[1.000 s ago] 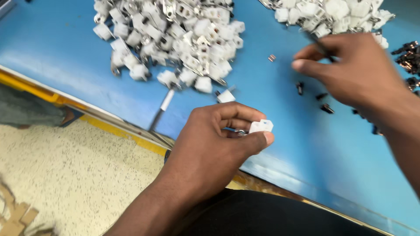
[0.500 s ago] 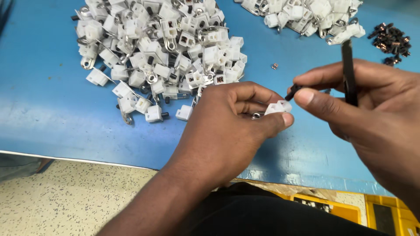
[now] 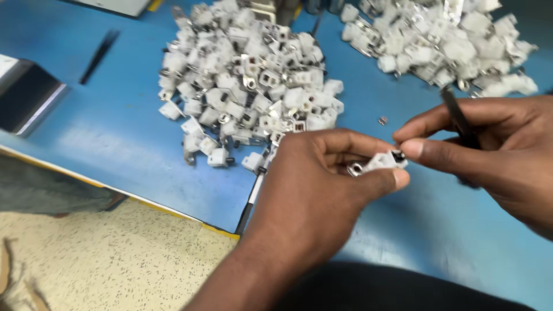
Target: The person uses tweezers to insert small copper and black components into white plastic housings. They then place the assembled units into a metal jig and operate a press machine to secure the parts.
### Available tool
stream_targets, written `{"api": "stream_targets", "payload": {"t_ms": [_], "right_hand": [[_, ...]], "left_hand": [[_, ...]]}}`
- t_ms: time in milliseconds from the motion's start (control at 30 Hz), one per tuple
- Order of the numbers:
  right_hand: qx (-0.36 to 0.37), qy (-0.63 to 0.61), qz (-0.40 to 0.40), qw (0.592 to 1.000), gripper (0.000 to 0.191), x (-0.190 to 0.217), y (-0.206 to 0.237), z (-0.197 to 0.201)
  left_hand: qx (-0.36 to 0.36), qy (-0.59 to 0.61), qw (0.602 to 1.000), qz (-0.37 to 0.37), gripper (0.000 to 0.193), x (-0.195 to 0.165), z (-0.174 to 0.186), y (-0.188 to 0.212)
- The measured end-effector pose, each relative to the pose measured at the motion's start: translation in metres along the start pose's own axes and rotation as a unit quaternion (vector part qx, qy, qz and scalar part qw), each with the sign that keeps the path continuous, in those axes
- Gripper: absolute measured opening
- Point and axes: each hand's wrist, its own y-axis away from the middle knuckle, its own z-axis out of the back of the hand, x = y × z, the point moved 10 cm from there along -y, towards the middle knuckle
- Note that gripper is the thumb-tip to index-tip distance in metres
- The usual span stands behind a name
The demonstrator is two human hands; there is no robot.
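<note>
Small white plastic terminal block (image 3: 381,163) with a metal lug at its left end, held above the blue counter (image 3: 115,150) near the front edge, just right of centre of view. Left hand (image 3: 322,190) closed around the block, thumb underneath and forefinger curled over the top, pinching it at the fingertips. Right hand (image 3: 495,155) closed as well, thumb and forefinger meeting at the right end of the block, touching a small dark part (image 3: 397,155) seated there. Slim dark tool (image 3: 458,118) gripped in the same right hand, shaft rising upward and to the left from between the fingers; tip blurred, kind of tool not clear. Behind the left hand, large heap of like white blocks (image 3: 247,86) with metal fittings, spread on the counter, a few strays lying loose at its near side. Second heap of white blocks (image 3: 438,40) at upper right, well apart from the first. Tiny loose metal piece (image 3: 382,120) on the bare counter between the two heaps. Thin black strip (image 3: 99,53) lying flat at upper left. Dark box with pale rim (image 3: 26,98) at the left edge. Yellow strip (image 3: 167,211) along the counter's front edge; speckled floor (image 3: 115,265) below it.
</note>
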Motion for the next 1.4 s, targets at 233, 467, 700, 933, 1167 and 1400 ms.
{"api": "stream_targets", "payload": {"t_ms": [233, 467, 700, 933, 1167, 1400], "right_hand": [[-0.029, 0.039, 0.06, 0.997, 0.035, 0.009, -0.025, -0.002], [0.112, -0.13, 0.016, 0.985, 0.032, -0.025, -0.001, -0.016], [0.305, -0.618, -0.029, 0.724, 0.033, -0.033, 0.046, -0.051], [-0.034, -0.127, -0.095, 0.987, 0.031, -0.065, 0.046, 0.007], [-0.039, 0.041, 0.174, 0.983, 0.027, -0.006, 0.055, 0.022], [0.021, -0.002, 0.133, 0.991, 0.026, -0.032, 0.043, 0.012]], "left_hand": [[-0.051, 0.042, 0.997, -0.031, 0.033, -0.009, -0.006, 0.01], [-0.197, -0.216, 0.952, -0.087, 0.019, -0.036, 0.003, 0.019], [-0.124, -0.402, 0.867, -0.266, 0.009, -0.068, -0.043, 0.013], [-0.141, -0.328, 0.915, -0.186, 0.023, -0.053, -0.046, 0.007], [-0.095, -0.114, 0.985, 0.093, 0.029, 0.001, -0.045, 0.008], [-0.061, -0.09, 0.988, 0.108, 0.035, 0.007, -0.048, 0.001]]}}
